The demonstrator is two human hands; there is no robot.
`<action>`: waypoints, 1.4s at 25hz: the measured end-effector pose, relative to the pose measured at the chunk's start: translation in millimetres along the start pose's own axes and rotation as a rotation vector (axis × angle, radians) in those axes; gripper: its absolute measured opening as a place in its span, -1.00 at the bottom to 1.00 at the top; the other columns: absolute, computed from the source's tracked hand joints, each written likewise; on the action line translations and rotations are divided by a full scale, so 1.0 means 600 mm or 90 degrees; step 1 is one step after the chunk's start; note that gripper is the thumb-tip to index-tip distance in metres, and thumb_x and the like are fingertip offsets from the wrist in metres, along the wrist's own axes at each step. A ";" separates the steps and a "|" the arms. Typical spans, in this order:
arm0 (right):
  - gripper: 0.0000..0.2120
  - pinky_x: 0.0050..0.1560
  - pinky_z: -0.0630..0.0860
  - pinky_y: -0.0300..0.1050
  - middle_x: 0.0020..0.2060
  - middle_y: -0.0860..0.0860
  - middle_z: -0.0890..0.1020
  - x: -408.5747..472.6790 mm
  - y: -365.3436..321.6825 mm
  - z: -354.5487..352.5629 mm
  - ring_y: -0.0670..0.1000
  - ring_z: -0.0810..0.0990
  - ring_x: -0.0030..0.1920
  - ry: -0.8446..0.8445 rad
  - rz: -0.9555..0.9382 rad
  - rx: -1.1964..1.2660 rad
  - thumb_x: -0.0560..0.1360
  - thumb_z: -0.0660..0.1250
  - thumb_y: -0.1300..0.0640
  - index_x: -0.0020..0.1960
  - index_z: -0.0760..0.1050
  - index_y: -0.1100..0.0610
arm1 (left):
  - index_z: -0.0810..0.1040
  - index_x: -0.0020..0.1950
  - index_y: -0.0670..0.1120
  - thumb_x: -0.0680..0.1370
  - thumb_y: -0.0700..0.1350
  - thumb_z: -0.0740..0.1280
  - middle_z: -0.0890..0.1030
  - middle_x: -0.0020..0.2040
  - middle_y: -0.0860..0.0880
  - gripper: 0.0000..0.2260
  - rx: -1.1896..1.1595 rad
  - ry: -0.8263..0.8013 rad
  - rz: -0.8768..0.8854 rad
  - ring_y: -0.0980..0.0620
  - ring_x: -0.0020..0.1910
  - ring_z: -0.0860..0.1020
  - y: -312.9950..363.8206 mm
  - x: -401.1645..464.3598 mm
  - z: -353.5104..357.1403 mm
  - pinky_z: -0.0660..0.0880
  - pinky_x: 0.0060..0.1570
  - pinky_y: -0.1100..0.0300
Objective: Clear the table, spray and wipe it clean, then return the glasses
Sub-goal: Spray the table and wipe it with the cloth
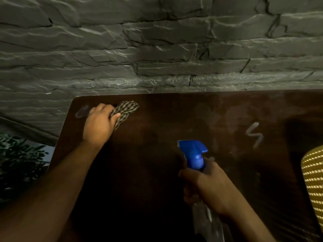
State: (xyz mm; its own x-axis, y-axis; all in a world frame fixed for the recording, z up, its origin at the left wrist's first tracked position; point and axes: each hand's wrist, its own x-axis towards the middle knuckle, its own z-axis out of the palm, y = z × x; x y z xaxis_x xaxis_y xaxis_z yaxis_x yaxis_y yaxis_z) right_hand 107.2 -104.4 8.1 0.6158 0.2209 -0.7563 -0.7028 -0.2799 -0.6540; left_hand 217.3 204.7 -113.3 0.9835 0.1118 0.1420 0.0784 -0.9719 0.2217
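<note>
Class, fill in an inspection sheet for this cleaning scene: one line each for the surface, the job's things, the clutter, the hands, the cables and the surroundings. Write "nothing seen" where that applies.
Surface: dark brown table, with a pale zigzag streak towards the right and a faint smudge at the far left corner.
Job's things: checked cloth bunched on the table; spray bottle with a blue trigger head; no glasses in view.
Clutter: nothing seen.
Hands: left hand grips the cloth against the table; right hand holds the spray bottle by its neck.
Cables: nothing seen.
Surroundings: grey stone wall behind the table; leafy plant at left; yellow woven object at right edge.
</note>
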 end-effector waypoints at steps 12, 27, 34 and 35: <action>-0.79 -0.31 0.57 -0.15 -0.33 0.10 0.63 0.005 -0.024 -0.025 0.03 0.60 -0.36 0.005 0.004 0.013 0.50 0.38 0.16 0.12 0.48 0.09 | 0.53 0.13 -0.06 0.58 0.06 0.23 0.51 0.10 -0.06 -0.75 -0.092 -0.068 0.078 -0.09 0.07 0.46 0.202 -0.039 0.044 0.41 -0.02 0.02; -0.82 -0.35 0.59 -0.20 -0.38 0.04 0.63 0.011 -0.058 -0.072 -0.01 0.61 -0.39 0.045 -0.013 0.022 0.52 0.35 0.13 0.10 0.48 0.12 | 0.51 0.16 -0.04 0.60 0.03 0.23 0.49 0.17 -0.04 -0.78 -0.165 -0.102 0.059 -0.05 0.14 0.42 0.267 0.053 0.069 0.44 0.05 0.02; -0.82 -0.30 0.59 -0.12 -0.37 0.06 0.65 0.023 -0.042 -0.076 0.01 0.62 -0.38 0.080 -0.017 0.027 0.49 0.38 0.12 0.08 0.51 0.10 | 0.54 0.14 -0.09 0.59 0.00 0.27 0.51 0.15 -0.08 -0.78 -0.148 -0.072 0.047 -0.10 0.12 0.44 0.325 0.077 0.076 0.38 0.00 0.09; -0.82 -0.29 0.57 -0.11 -0.36 0.06 0.65 0.022 -0.039 -0.074 0.01 0.62 -0.38 0.079 -0.013 0.027 0.49 0.39 0.12 0.07 0.51 0.10 | 0.55 0.09 -0.09 0.58 -0.02 0.29 0.53 0.09 -0.07 -0.82 -0.168 -0.065 0.129 -0.08 0.06 0.46 0.318 0.047 0.073 0.37 -0.05 0.11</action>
State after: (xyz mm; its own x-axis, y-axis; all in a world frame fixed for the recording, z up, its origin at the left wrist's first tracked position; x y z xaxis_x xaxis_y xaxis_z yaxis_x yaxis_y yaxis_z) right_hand 147.7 -136.4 14.4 0.6679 0.1085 -0.7363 -0.7020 -0.2368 -0.6716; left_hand 267.1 13.1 -109.5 0.9871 -0.1126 0.1140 -0.1519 -0.8837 0.4427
